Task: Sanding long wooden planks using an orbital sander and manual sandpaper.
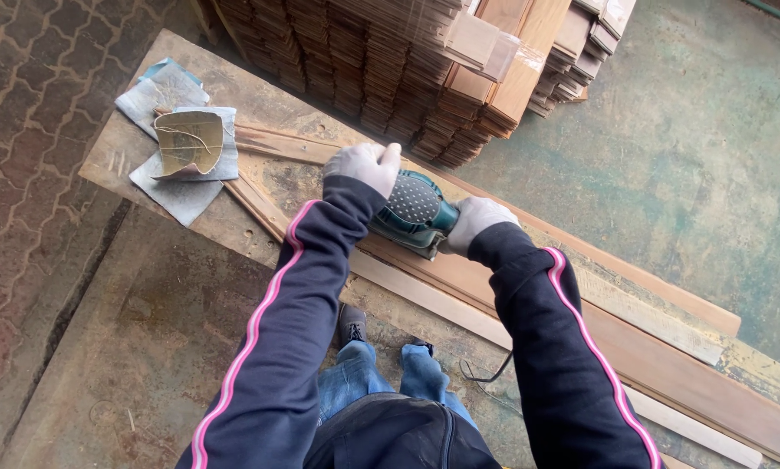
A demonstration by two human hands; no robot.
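Near the middle of the frame a teal-green handheld electric sander (pixel 417 214) with a dotted grey grip sits on a long brown wooden board (pixel 668 365), which runs diagonally from the centre toward the lower right. Both hands wear light grey work gloves, and the sleeves are dark navy with a pink stripe.

The left hand (pixel 365 165) rests on the upper-left end of the sander, its fingers (pixel 390 158) curled over the top of the tool and closed around it. The right hand (pixel 479 221) is at the tool's lower-right end, fingers clenched around the rear of the body; the fingertips themselves are hidden beneath the glove and the tool.

The board lies on a worn, scuffed wooden bench (pixel 233 87) that crosses the frame from upper left to lower right. A paler narrow wooden strip (pixel 424 300) lies beside the board on the side nearer the person, touching or just beside it.

In the upper left of the frame, on the bench, lie several grey sheets of sandpaper (pixel 174 187), with one curled tan sheet (pixel 188 141) on top. At the top centre stands a tall stack of bundled wooden slats (pixel 381 61). A black cord (pixel 490 375) hangs below the bench edge near the person's blue jeans (pixel 355 382).
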